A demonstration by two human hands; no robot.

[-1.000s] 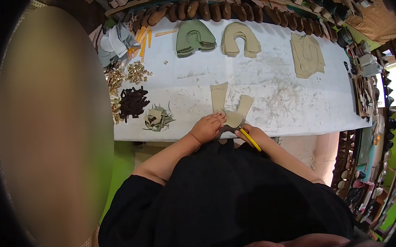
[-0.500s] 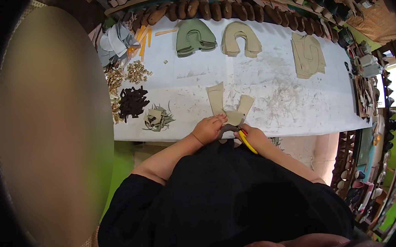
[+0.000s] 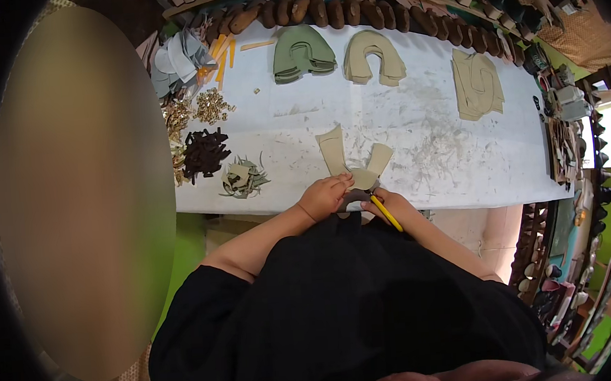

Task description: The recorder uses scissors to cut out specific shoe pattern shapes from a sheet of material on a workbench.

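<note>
"Beige, U-shaped piece (image 3: 363,179): where do you have it?"

"Near edge of the white-covered bench (image 3: 461,190), right in front of you, its two legs pointing away. Your left hand (image 3: 330,194) grasps it by the left side of the curve, though your thumb is hidden. Your right hand (image 3: 390,204) is closed around the yellow-handled tool (image 3: 386,214), scissors by the look of it, its tip at the outer curve."

"Which step would you say you're on?"

"Trimming that outer edge, I'd judge; whether the blades are parted is too small to tell. The next move calls for your left hand to hold the piece steady, fingers clear, while you turn it to suit the blades."

"And your containers?"

"Your scraps (image 3: 244,175) sit in a loose heap left of your left hand. Beyond them, dark strips (image 3: 205,155) and gold-coloured bits (image 3: 211,106) are heaped on the bench too. Clear plastic seems to show in the far left corner; you can't tell if it's a bag. Across from you stand a green stack (image 3: 286,61) and a beige stack (image 3: 357,66), both arched, with brown shoe forms (image 3: 336,15) lined up behind."
</note>
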